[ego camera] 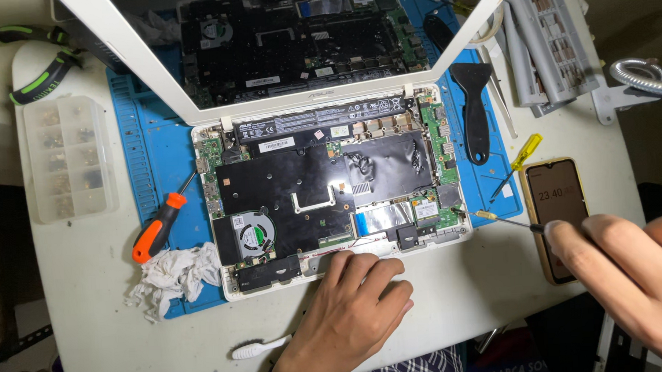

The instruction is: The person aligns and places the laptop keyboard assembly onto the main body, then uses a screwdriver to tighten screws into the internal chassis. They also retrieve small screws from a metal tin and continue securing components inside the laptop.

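Your right hand (635, 278) grips a thin screwdriver (497, 218) whose tip sits at the open laptop's (331, 201) right edge. Just under the grip lies a phone (559, 215); beyond it a yellow-handled driver (519, 161) and a black scraper (475, 111) crowd the mat. Your left hand (350, 310) blocks the front rim. Bare table, probably, lies between the two hands.

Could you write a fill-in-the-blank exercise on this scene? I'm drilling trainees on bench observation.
1. The right hand holds a thin ____ whose tip meets the opened laptop.
2. The left hand rests on the laptop's ____ edge.
3. The loose screwdriver beside the crumpled tissue has an ____ handle.

Missing words: screwdriver; front; orange
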